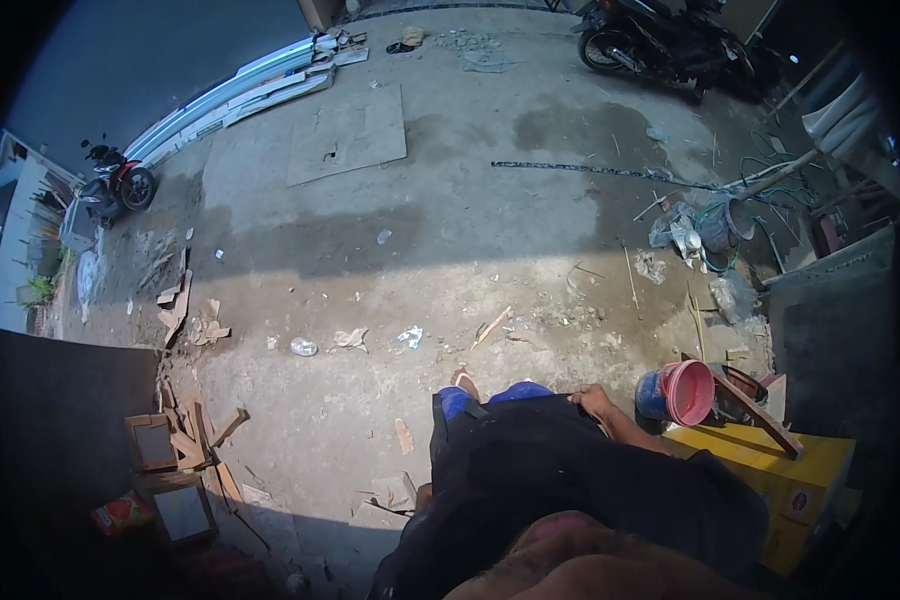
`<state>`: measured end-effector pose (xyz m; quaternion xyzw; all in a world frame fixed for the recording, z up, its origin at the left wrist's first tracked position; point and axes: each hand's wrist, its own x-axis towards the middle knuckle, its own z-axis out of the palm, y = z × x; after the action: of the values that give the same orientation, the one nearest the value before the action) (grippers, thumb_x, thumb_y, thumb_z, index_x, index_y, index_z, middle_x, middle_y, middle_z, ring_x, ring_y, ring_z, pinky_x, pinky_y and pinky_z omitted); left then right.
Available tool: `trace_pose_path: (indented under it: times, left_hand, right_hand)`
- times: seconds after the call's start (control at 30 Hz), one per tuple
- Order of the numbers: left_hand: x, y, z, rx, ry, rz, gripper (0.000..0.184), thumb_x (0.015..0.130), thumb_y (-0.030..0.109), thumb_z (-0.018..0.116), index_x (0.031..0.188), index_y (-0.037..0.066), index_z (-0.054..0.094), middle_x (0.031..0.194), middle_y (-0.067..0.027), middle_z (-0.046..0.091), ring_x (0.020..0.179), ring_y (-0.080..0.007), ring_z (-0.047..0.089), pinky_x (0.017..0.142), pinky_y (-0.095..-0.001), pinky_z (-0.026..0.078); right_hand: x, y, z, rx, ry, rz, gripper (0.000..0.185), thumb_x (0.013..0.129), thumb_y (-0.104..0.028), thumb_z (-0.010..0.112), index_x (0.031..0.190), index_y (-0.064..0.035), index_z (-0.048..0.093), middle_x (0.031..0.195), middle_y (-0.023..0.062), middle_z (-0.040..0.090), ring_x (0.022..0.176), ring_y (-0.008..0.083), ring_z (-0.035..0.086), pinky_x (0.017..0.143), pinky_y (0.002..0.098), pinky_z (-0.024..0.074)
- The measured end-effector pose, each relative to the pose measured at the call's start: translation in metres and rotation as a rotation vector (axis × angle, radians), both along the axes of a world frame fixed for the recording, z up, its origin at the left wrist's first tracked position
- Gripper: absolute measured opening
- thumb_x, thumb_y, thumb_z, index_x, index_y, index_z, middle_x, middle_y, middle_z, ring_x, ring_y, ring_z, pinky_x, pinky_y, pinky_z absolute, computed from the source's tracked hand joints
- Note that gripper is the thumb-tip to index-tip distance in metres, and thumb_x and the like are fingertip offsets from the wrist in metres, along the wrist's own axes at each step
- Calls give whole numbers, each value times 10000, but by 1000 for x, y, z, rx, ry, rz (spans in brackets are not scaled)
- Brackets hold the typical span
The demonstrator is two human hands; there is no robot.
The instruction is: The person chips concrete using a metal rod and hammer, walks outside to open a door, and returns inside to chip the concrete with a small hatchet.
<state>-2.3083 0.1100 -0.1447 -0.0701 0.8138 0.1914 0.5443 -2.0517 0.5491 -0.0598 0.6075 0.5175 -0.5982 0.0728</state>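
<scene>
My right hand (592, 400) is closed on the hem of the dark shirt (570, 470), its fingers curled at the cloth's front corner. Below the hem, blue trousers (520, 391) and one foot in a sandal (464, 382) show. On the shirt's left side a small patch of skin is visible, perhaps my left hand or arm; its fingers are hidden. Nearest to my right hand stands a bucket (650, 395), blue outside and pink inside, beside a yellow box (810, 460).
A wooden plank (755, 410) leans over the yellow box. Wood scraps and frames (152, 442) lie at left. Litter dots the concrete floor (370, 300). Farther off are a flat board (355, 135), stacked metal lengths (240, 90) and two motorcycles (660, 45). Hoses and a grey bucket (727, 225) lie right.
</scene>
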Motion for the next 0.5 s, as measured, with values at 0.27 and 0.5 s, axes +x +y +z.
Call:
trace_pose_path:
  times: [0.27,0.5]
  left_hand:
    - [-391,369,-4,363,270,236,515,885,256,671,1288,-32,528,1022,-123,663,803,-173,610,706,-291,490]
    - [-605,697,-32,678,436,245,518,945,322,566,1388,81,447,1290,-87,575,1101,-221,597,869,-384,465]
  right_hand:
    - [-167,171,27,60,97,-36,503,790,-32,679,1273,25,553,1133,137,626,968,180,594,814,275,469]
    - [-315,414,-150,-645,742,-652,489,1013,-317,445,1383,2,447,1420,132,472,1284,228,465,1079,341,365]
